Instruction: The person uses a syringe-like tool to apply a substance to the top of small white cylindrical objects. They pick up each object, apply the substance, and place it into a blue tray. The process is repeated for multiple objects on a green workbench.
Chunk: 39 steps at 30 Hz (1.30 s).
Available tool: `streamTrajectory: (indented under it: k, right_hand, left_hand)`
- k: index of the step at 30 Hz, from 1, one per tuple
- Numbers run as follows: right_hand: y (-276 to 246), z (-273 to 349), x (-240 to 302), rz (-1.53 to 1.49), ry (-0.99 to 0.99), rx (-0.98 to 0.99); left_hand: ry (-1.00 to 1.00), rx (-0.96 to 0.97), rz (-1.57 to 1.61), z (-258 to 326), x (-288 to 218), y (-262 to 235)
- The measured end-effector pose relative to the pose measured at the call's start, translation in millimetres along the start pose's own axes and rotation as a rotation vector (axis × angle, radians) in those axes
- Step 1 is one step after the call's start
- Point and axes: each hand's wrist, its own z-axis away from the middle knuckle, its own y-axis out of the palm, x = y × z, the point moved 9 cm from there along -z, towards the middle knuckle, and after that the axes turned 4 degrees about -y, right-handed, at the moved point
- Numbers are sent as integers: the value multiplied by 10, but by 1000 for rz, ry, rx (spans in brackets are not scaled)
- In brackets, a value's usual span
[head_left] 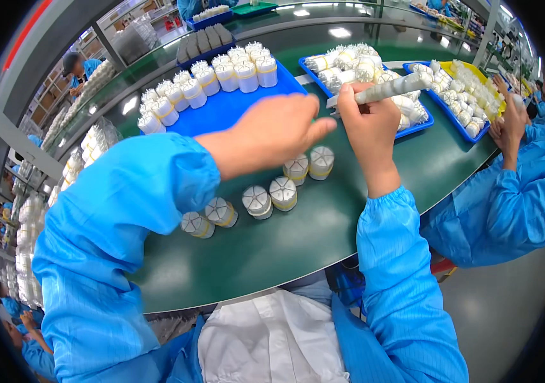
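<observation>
My right hand [372, 124] is closed around a thick, pale handled tool [392, 89] that looks wrapped in tape. Its thin metallic end points left. My left hand [269, 135] is smeared by motion beside that end; its thumb sticks out, and I cannot make out anything in its fingers. Below the hands, several white cylindrical bundles [257, 202] with yellow bands and wedge-divided tops stand on the green table [298, 239]. Behind my left hand, a blue tray [221, 110] holds rows of similar upright bundles [245, 71] with wires or pins on top.
A second blue tray [427, 125] at back right holds bundles lying in a heap. Farther right are another loaded blue tray [449, 113] and a yellow tray [476, 80]. A co-worker in a blue sleeve [521, 201] works at the right edge. Grey blocks [206, 42] sit behind.
</observation>
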Motion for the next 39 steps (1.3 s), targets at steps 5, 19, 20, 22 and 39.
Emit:
streamTrajectory:
  k: [5,19,20,22,39]
  right_hand:
    - [78,40,48,-21,19,8]
    - [188,129,34,37,-45,35]
    - [204,139,21,43,-38,39]
    - [210,116,10,119,-116,49]
    - [287,186,-34,58,-15,100]
  left_hand:
    - [66,-455,-348,-405,503,-815]
    - [197,-340,-556,-476,1097,-384]
    - [201,-348,-547,-467,1091,-389]
    - [208,-330,-518,-471,1078,-415]
    - [294,4,-231,1740,-643,-148]
